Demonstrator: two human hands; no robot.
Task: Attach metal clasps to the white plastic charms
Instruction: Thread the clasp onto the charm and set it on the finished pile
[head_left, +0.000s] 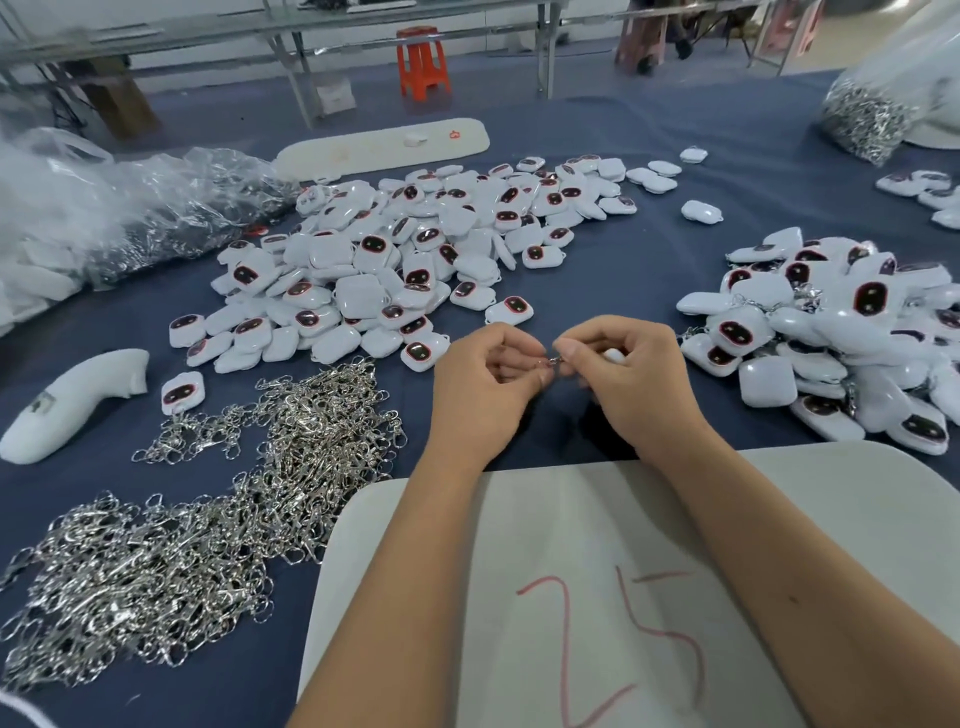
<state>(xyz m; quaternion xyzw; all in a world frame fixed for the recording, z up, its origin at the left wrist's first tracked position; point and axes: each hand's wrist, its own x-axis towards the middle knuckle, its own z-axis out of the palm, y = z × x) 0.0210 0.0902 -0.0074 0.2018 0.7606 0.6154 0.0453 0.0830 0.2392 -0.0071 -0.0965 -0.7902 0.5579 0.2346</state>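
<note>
Silver glints between our fingertips: our left hand (480, 382) pinches a metal clasp (551, 362), mostly hidden, while our right hand (631, 376) curls around a white charm (613, 355), only its edge showing, above the blue tabletop (597, 270).

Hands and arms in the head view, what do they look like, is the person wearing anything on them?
Both are bare. The left hand and right hand have no gloves, and no rings show. The forearms are uncovered all the way to the frame edge, with no sleeves, watch or wristband. The nails look short and unpainted. The right forearm carries a couple of small dark marks.
</note>
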